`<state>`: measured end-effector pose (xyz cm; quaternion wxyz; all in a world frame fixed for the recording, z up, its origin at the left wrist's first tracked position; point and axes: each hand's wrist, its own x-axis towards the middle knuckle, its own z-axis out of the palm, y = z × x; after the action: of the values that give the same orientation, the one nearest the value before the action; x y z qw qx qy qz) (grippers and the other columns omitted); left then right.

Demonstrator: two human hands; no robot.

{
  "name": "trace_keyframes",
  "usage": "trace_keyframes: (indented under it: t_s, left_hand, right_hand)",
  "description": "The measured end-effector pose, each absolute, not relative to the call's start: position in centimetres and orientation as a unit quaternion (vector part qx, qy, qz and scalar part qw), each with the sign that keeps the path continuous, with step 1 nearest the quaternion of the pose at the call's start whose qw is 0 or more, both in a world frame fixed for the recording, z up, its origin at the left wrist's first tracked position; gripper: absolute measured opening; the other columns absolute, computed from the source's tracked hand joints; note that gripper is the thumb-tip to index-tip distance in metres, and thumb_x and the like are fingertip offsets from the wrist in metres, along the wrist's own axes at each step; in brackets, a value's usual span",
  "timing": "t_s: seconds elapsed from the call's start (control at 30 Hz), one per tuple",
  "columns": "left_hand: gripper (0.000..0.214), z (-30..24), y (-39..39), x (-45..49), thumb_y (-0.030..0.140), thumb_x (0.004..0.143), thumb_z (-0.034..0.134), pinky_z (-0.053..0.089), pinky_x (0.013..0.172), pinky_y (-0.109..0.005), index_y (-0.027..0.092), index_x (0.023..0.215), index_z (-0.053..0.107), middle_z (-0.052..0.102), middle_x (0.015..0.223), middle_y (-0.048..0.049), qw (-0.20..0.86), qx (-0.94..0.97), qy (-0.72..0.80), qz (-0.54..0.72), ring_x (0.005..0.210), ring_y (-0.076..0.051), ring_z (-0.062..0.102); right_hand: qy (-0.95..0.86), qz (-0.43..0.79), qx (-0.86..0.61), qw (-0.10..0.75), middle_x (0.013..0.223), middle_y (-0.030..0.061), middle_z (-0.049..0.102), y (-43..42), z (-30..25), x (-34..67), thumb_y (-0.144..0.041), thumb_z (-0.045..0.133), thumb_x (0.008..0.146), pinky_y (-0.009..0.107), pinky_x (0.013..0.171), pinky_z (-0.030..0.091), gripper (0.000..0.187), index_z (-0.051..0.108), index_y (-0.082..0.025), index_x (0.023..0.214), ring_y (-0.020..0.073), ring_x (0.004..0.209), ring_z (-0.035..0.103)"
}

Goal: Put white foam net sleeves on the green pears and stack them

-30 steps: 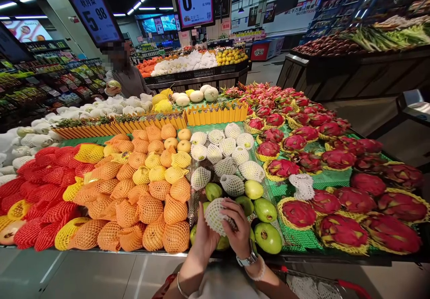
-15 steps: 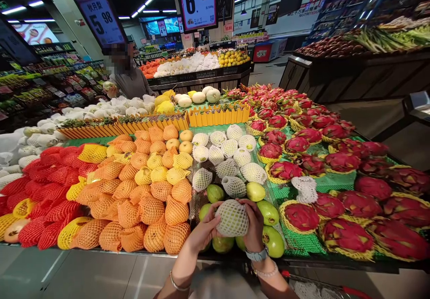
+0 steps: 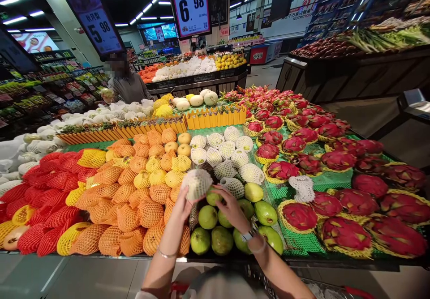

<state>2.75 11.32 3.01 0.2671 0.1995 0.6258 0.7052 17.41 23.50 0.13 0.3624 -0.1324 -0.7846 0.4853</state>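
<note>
My left hand [image 3: 183, 204] is closed around a guava in a white foam net [image 3: 197, 185], raised over the edge between the orange-netted fruit and the guavas. To its right, my right hand [image 3: 233, 207] curls its fingers and thumb about a bare green guava [image 3: 212, 197] at the back of the unwrapped ones. Several more bare guavas [image 3: 221, 240] lie below and around that hand. Behind them sit guavas in white foam nets [image 3: 224, 169].
Orange-netted fruit [image 3: 131, 209] and red-netted fruit [image 3: 50, 200] fill the left. Dragon fruit [image 3: 339, 160] with an empty white net [image 3: 301, 189] lie on the right. Low yellow fences [image 3: 215, 117] cross behind. A person [image 3: 126, 84] stands at the far left side.
My hands have parted. The netted guava, held in both hands before, moved up and left in my left hand; my right hand let go of it and went to a bare guava.
</note>
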Motion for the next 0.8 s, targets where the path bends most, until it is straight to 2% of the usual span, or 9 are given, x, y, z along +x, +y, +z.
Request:
trace_keyframes:
  t_s: [0.07,0.1,0.17,0.3,0.4,0.47,0.57,0.7,0.8]
  left_hand:
    - [0.057,4.0,11.8,-0.4,0.061,0.091,0.043,0.058,0.095,-0.052,0.024,0.133,0.053,0.064,0.133,-0.0139,0.226,0.208,0.65,0.695,0.125,-0.033,0.06]
    - [0.059,4.4,12.1,-1.9,0.06,0.091,0.044,0.058,0.095,-0.051,0.022,0.136,0.048,0.062,0.135,-0.0161,0.198,0.223,0.666,0.684,0.124,-0.033,0.061]
    - [0.066,5.1,12.8,-4.2,0.056,0.087,0.05,0.055,0.1,-0.05,0.02,0.141,0.038,0.057,0.14,-0.018,0.162,0.24,0.68,0.674,0.126,-0.033,0.059]
    - [0.077,5.9,14.4,-6.6,0.044,0.071,0.074,0.048,0.108,-0.047,0.018,0.135,0.04,0.053,0.141,-0.0178,0.118,0.293,0.712,0.627,0.131,-0.033,0.053]
    - [0.072,6.0,16.2,-7.0,0.036,0.066,0.08,0.047,0.106,-0.046,0.015,0.126,0.048,0.059,0.132,-0.0165,0.118,0.344,0.738,0.569,0.125,-0.033,0.056]
    - [0.066,5.8,17.6,-7.0,0.033,0.067,0.078,0.047,0.105,-0.045,0.012,0.124,0.05,0.062,0.126,-0.0144,0.127,0.377,0.751,0.528,0.121,-0.032,0.059]
    - [0.061,5.4,19.4,-7.0,0.031,0.071,0.075,0.046,0.103,-0.043,0.009,0.123,0.052,0.064,0.119,-0.0104,0.141,0.425,0.765,0.463,0.115,-0.031,0.061]
    - [0.067,4.6,20.6,-7.1,0.027,0.066,0.08,0.046,0.103,-0.045,0.015,0.126,0.052,0.06,0.125,-0.0128,0.134,0.476,0.784,0.376,0.117,-0.033,0.058]
    - [0.069,3.9,21.4,-6.6,0.026,0.067,0.081,0.046,0.102,-0.048,0.02,0.129,0.052,0.054,0.131,-0.0142,0.117,0.508,0.795,0.312,0.118,-0.035,0.057]
  right_hand:
    - [-0.877,0.404,-0.074,0.248,0.149,0.0051,0.053,24.3,1.5,14.3,-0.01,0.06,0.085,0.052,0.116,0.041,0.041,0.067,-0.028,0.122,0.028,0.146,0.038]
    - [-0.909,0.363,-0.049,0.196,0.152,0.006,0.051,24.7,2.1,12.6,-0.005,0.062,0.082,0.053,0.119,0.035,0.047,0.067,-0.026,0.123,0.0289,0.149,0.033]
    - [-0.932,0.326,-0.058,0.144,0.148,0.01,0.055,25.6,2.9,9.4,-0.004,0.07,0.076,0.055,0.119,0.031,0.05,0.067,-0.021,0.123,0.0319,0.147,0.036]
    - [-0.938,0.313,-0.113,0.101,0.138,0.017,0.06,26.8,2.3,5.9,-0.027,0.078,0.074,0.051,0.105,0.046,0.058,0.062,-0.011,0.127,0.0358,0.13,0.054]
    - [-0.942,0.293,-0.149,0.071,0.138,0.0247,0.057,27.0,1.2,5.6,-0.027,0.082,0.07,0.047,0.094,0.053,0.066,0.059,-0.011,0.13,0.0388,0.119,0.06]
    - [-0.946,0.277,-0.158,0.057,0.14,0.0269,0.054,26.6,0.8,6.0,-0.028,0.081,0.072,0.049,0.092,0.053,0.066,0.058,-0.012,0.132,0.0411,0.118,0.06]
    - [-0.952,0.258,-0.158,0.051,0.141,0.0249,0.052,25.5,0.6,6.6,-0.033,0.075,0.08,0.05,0.099,0.048,0.063,0.054,-0.014,0.136,0.041,0.122,0.056]
    - [-0.955,0.244,-0.158,0.061,0.149,0.0239,0.041,24.3,0.3,7.4,-0.035,0.067,0.086,0.051,0.106,0.043,0.067,0.043,-0.013,0.145,0.0405,0.131,0.048]
    - [-0.954,0.243,-0.156,0.077,0.148,0.0239,0.042,24.0,-0.2,7.7,-0.035,0.067,0.086,0.052,0.106,0.044,0.065,0.045,-0.013,0.144,0.0405,0.132,0.046]
